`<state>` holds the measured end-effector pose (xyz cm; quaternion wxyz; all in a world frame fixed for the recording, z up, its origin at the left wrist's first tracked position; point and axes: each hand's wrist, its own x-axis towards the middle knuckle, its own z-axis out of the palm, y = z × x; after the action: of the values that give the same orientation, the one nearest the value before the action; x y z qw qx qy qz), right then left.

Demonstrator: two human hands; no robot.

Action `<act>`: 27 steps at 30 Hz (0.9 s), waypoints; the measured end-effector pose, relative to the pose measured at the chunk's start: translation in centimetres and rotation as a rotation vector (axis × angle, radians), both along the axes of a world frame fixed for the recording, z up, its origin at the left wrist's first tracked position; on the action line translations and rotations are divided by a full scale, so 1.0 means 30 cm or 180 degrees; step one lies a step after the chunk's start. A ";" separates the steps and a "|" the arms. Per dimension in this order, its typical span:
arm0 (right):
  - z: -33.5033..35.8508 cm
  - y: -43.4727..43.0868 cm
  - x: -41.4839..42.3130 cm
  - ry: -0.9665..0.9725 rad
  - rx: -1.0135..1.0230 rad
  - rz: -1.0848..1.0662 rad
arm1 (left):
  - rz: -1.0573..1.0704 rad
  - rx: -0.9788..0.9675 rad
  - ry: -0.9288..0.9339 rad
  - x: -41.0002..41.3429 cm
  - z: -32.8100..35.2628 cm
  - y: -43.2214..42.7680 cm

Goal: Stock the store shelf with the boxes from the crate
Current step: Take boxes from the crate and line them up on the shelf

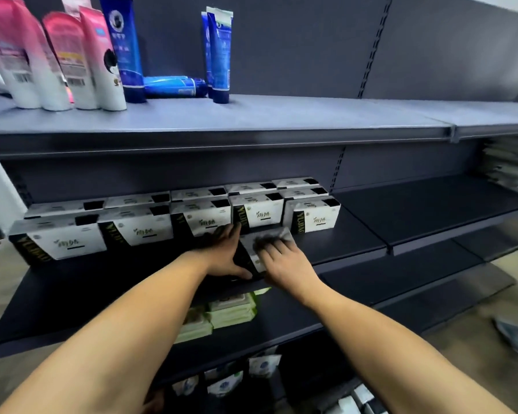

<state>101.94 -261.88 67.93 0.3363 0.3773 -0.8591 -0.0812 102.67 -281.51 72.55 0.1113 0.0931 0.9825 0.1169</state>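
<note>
Step in hand: placing one box [269,236] on the middle shelf [356,234]; both hands were on it.
Left hand [222,255]: fingers [228,233] lay straight and close together along the box's dark left side, with the thumb at its near end. It pressed rather than gripped.
Right hand [284,264]: fingers [269,248] were bent and slightly spread over the top of the box. The frame was blurred here, so the thumb's hold was hard to read.
Box position: between the two sets of fingers, long side pointing into the shelf, its far end just short of the stocked boxes [263,215].
Stocked boxes: they stood in rows just beyond the fingertips and off to the left of the left fingers, labels facing out.
Free shelf: bare surface lay right of the right fingers and on the near side.
Progress, as judged: well under way, with room for more.
Next move, as judged: turn the box so its label faces out, square it against the front row, then lift both hands away without nudging its neighbours.
</note>
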 end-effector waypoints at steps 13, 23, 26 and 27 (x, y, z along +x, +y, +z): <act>0.096 0.069 -0.193 -0.1737 0.0300 -0.0657 | -0.0162 0.0064 0.1288 -0.096 -0.099 0.080; 0.038 0.101 -0.220 0.0284 -0.0244 0.0200 | 0.0283 0.0850 0.0585 -0.141 -0.004 0.085; 0.044 0.110 -0.230 -0.0068 -0.0216 0.0064 | 0.0335 0.0647 0.0717 -0.160 0.014 0.092; 0.059 0.107 -0.233 -0.0374 -0.0135 -0.0023 | 0.0332 0.0606 0.0796 -0.161 0.012 0.096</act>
<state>94.95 -258.66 69.70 0.2928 0.3711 -0.8802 -0.0419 97.85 -278.62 72.91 -0.0274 0.0660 0.9767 0.2026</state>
